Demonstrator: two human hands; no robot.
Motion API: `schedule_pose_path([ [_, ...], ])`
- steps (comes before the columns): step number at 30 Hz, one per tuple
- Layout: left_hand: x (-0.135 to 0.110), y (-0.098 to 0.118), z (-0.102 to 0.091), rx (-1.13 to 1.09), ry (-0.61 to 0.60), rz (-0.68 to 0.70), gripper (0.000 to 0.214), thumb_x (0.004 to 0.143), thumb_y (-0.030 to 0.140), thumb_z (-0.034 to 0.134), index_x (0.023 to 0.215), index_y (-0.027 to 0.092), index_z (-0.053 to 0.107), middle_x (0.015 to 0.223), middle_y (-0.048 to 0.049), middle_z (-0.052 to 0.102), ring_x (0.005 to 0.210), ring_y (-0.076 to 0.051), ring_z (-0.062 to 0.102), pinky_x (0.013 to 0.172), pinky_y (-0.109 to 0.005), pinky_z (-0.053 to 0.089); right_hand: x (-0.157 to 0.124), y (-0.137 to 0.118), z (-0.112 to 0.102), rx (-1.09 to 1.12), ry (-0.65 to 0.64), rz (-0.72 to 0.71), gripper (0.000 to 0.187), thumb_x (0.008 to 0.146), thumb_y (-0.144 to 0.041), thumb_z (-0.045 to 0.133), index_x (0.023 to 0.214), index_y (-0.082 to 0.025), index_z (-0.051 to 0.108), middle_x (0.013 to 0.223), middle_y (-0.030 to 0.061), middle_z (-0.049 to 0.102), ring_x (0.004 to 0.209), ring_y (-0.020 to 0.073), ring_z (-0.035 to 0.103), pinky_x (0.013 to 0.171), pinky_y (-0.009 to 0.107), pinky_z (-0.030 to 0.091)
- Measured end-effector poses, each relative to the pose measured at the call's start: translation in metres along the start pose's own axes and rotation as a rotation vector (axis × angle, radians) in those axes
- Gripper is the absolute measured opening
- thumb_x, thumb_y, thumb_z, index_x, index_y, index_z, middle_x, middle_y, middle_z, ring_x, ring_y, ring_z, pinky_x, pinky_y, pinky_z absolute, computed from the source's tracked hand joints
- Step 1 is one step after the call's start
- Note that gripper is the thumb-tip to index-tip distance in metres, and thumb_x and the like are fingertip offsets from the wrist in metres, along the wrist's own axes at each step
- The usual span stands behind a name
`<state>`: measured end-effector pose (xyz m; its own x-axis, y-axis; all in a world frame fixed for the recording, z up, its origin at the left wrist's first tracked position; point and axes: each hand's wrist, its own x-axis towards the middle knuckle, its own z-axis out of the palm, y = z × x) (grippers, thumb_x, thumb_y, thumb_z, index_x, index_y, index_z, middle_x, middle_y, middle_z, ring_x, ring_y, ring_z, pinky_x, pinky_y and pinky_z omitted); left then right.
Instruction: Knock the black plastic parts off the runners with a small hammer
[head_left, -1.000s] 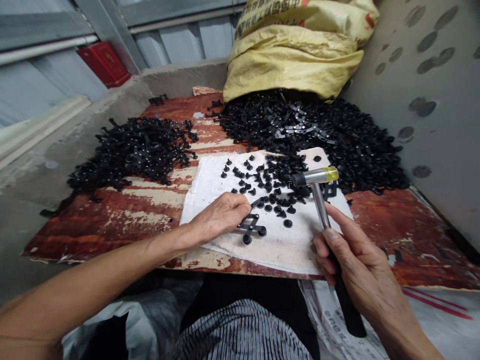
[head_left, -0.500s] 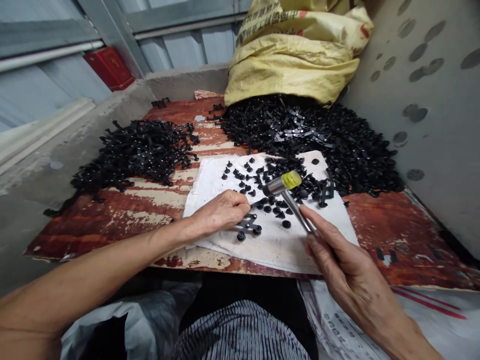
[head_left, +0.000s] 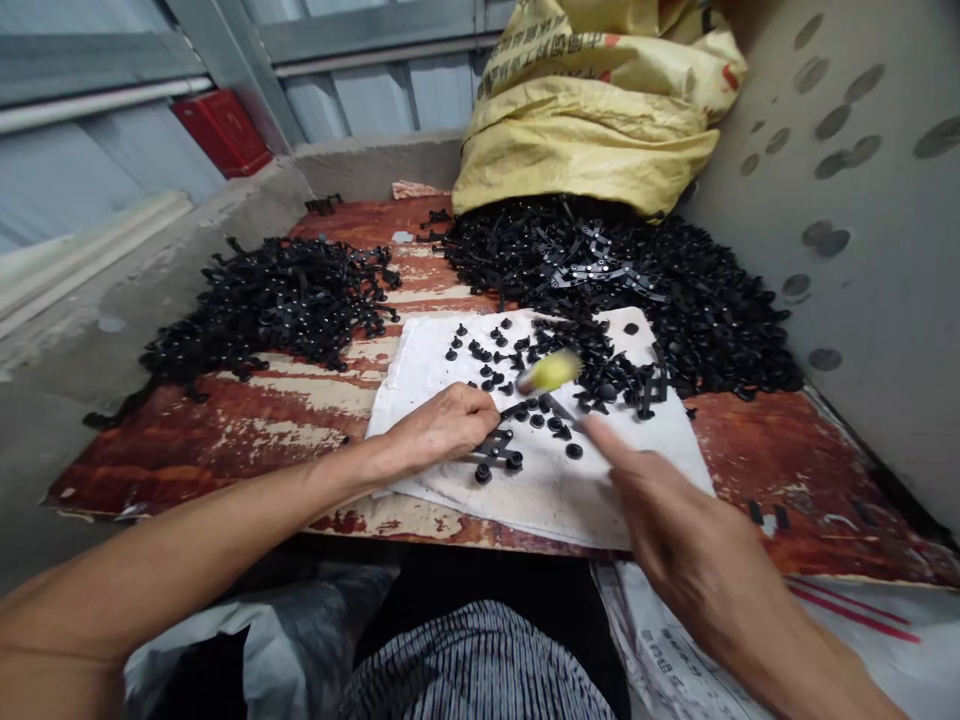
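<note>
Over the white cloth (head_left: 420, 350), my left hand (head_left: 450, 420) is closed on a black linkage piece (head_left: 493, 448), whose jointed arms and round feet stick out below the fingers. My right hand (head_left: 660, 500) grips a small mallet (head_left: 551, 370) by its metal handle. The mallet's yellow head is smeared by motion just right of my left hand, close above the cloth; whether it touches anything, I cannot tell. Loose black round-headed studs (head_left: 574, 451) lie scattered around both hands on the cloth.
A heap of black linkages (head_left: 277, 300) lies on the left of the worn red-brown board (head_left: 315, 440). A larger pile of black parts (head_left: 720, 310) spills from a yellow sack (head_left: 585, 150) at the back. A spotted grey panel (head_left: 862, 250) rises on the right.
The mallet has swung down and left toward my left hand, and my right hand has tipped forward with it. My left hand has stayed in place on the linkage piece.
</note>
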<state>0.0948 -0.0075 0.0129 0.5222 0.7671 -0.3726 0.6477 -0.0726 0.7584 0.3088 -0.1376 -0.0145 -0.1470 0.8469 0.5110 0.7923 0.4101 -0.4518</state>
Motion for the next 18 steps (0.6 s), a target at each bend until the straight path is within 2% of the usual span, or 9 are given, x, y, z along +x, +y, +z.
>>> schedule_pose_path([
  [2,0.0,0.0,0.001,0.028,0.017,0.003,0.024,0.08,0.023,0.048,0.056,0.019,0.045,0.052,0.0044,0.039,0.048,-0.009,0.033,0.046,-0.025,0.023,-0.002,0.002,0.004,0.01,-0.079,-0.009,0.063,0.095,-0.007,0.046,0.153,-0.03,0.04,0.121,0.0089,0.072,0.092,0.0231,0.075,0.072,0.032,0.064],
  [5,0.0,-0.001,0.002,0.052,0.027,0.015,0.026,0.081,0.022,0.046,0.055,0.019,0.044,0.053,0.0036,0.04,0.049,-0.009,0.034,0.046,-0.026,0.022,-0.005,0.002,0.009,0.064,0.025,0.047,0.065,0.095,-0.006,0.045,0.155,-0.032,0.035,0.133,0.009,0.066,0.104,0.0229,0.072,0.086,0.035,0.061],
  [6,0.001,-0.002,0.002,0.048,0.027,0.017,0.025,0.081,0.022,0.046,0.056,0.019,0.045,0.053,0.0035,0.041,0.049,-0.009,0.034,0.046,-0.026,0.022,-0.005,0.002,0.01,0.071,0.033,0.055,0.064,0.095,-0.007,0.046,0.154,-0.031,0.038,0.13,0.0089,0.068,0.104,0.0234,0.072,0.086,0.036,0.061],
  [10,0.001,-0.004,-0.002,0.036,0.009,0.013,0.025,0.083,0.023,0.046,0.058,0.019,0.045,0.054,0.0041,0.04,0.049,-0.009,0.034,0.047,-0.025,0.023,0.003,-0.002,0.006,0.144,-0.102,0.152,0.048,0.097,-0.017,0.045,0.143,-0.023,0.055,0.112,0.0106,0.075,0.095,0.0269,0.074,0.079,0.041,0.062],
  [13,-0.007,0.0,-0.004,0.042,-0.095,0.104,0.028,0.086,0.026,0.046,0.06,0.019,0.041,0.054,0.0053,0.037,0.051,-0.008,0.033,0.048,-0.023,0.024,0.018,-0.006,-0.001,0.3,-0.043,0.326,0.041,0.097,-0.033,0.051,0.135,-0.021,0.061,0.104,0.0094,0.076,0.092,0.0258,0.073,0.081,0.041,0.06],
  [16,-0.022,0.011,-0.001,0.062,-0.252,0.23,0.028,0.09,0.03,0.044,0.064,0.019,0.042,0.057,0.0055,0.038,0.052,-0.008,0.034,0.049,-0.023,0.025,0.029,-0.011,0.001,0.504,-0.08,0.435,0.028,0.09,-0.041,0.061,0.109,-0.024,0.073,0.082,0.0031,0.072,0.072,0.0202,0.067,0.065,0.031,0.058],
  [18,-0.031,0.018,0.003,0.102,-0.292,0.269,0.028,0.092,0.029,0.041,0.066,0.019,0.044,0.058,0.0053,0.039,0.053,-0.008,0.035,0.05,-0.023,0.027,0.029,-0.015,0.007,0.669,-0.152,0.495,0.022,0.086,-0.043,0.066,0.093,-0.023,0.073,0.066,-0.0009,0.063,0.054,0.0144,0.056,0.049,0.024,0.049],
])
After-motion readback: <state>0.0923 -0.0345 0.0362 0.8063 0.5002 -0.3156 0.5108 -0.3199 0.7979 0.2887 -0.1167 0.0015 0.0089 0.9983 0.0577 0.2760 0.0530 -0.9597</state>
